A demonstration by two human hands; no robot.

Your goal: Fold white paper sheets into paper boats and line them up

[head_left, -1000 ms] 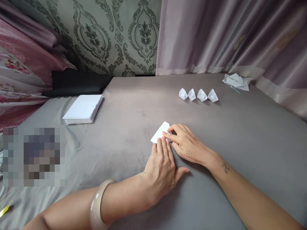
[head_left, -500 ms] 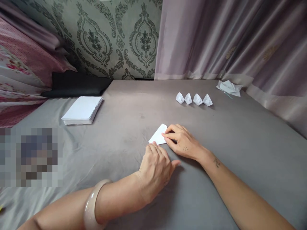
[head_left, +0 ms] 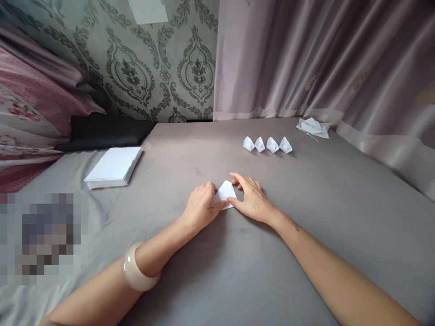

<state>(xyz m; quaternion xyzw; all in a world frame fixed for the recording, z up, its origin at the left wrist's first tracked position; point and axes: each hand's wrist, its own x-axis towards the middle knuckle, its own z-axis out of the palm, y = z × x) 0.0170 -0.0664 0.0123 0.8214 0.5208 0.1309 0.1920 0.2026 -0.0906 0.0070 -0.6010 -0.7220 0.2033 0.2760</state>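
A small folded white paper (head_left: 225, 190), pointed at its far end, lies on the grey sheet between my hands. My left hand (head_left: 202, 206) grips its left side, the thumb along the near edge and the fingers curled at the side. My right hand (head_left: 252, 198) has its thumb on the paper's lower right part, while the index finger reaches past the far right edge. Farther off, several small folded paper shapes (head_left: 272, 145) stand in a row.
A thick stack of white paper (head_left: 113, 165) lies at the left, near a black cloth (head_left: 105, 131). Loose paper pieces (head_left: 313, 127) rest at the far right by the purple curtain (head_left: 272, 59). A blurred patch (head_left: 47, 235) covers something at the lower left.
My left hand has moved from the near edge to the left side of the paper and turned. My right thumb and index finger have spread apart. The view has tilted up slightly.
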